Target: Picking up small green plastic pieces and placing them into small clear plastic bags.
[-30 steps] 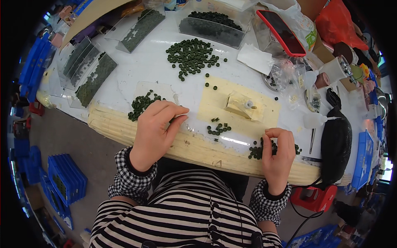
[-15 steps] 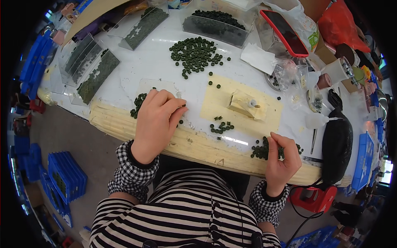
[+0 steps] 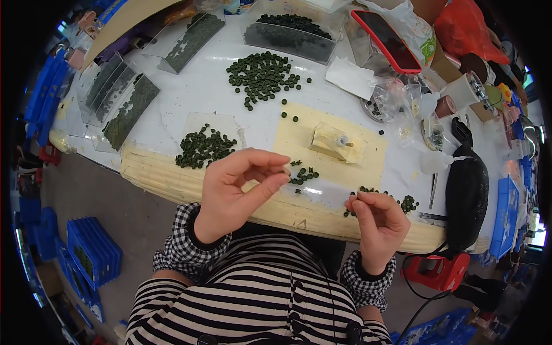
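Above the white table (image 3: pixel 198 92), left hand (image 3: pixel 234 191) and right hand (image 3: pixel 378 223) pinch narrowly (contents unclear).

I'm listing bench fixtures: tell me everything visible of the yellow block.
The yellow block is roughly box-shaped, creased, and looks wrapped in tape or paper. A short whitish, ring-like piece with a brownish bit beside it sits near its right end. It rests slightly askew on the pale yellow sheet, beyond the left hand and right hand, touched by neither.

No legible text or numbers. White plastic carrier bag (image 3: pixel 413 31), upper right: green print, too blurred to read.
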Demonstrator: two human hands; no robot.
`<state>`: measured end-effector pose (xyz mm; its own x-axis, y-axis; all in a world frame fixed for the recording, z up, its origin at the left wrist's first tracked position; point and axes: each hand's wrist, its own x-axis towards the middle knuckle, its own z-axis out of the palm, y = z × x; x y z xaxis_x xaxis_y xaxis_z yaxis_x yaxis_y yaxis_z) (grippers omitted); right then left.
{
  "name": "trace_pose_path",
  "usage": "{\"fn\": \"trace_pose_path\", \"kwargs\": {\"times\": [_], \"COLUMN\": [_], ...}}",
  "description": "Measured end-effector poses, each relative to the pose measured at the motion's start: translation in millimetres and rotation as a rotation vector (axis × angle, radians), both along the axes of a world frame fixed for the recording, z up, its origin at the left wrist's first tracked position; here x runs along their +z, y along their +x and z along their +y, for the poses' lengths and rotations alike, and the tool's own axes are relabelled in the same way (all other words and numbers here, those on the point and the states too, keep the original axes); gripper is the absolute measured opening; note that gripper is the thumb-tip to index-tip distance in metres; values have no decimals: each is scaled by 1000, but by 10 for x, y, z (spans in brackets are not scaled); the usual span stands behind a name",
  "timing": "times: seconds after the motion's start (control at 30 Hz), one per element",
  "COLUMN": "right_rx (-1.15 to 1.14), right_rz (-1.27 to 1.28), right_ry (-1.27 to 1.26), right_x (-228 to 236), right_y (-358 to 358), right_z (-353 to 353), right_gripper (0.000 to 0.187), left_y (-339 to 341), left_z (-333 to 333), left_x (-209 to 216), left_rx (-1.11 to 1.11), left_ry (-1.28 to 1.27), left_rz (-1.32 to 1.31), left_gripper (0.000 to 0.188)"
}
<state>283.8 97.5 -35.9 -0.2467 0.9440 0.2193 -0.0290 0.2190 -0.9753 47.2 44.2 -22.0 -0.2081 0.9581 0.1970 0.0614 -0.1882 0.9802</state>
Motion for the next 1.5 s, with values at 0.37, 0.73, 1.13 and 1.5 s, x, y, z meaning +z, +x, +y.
{"fn": "trace_pose_path", "kwargs": {"times": [0.37,0.73,1.13,1.5], "right_rx": [118,101,89,11], "right_rz": [-21,-17,78,-123], "right_ry": [93,89,-68,170], "right_x": [30,35,22,76], "right_y": [-146,-246,-307,-337], "right_z": [8,-30,-90,-128], "right_gripper": [20,14,13,14], "left_y": [368,440,475,443], "left_z": [-7,-59,-47,-10], "left_x": [-247,-253,-222,-203], "left_rx": [-299,-225,-102,-40], "left_ry": [-292,-85,0,124], "left_rz": [-867,-607,-305,-26], "left_gripper": [21,23,25,28]}}
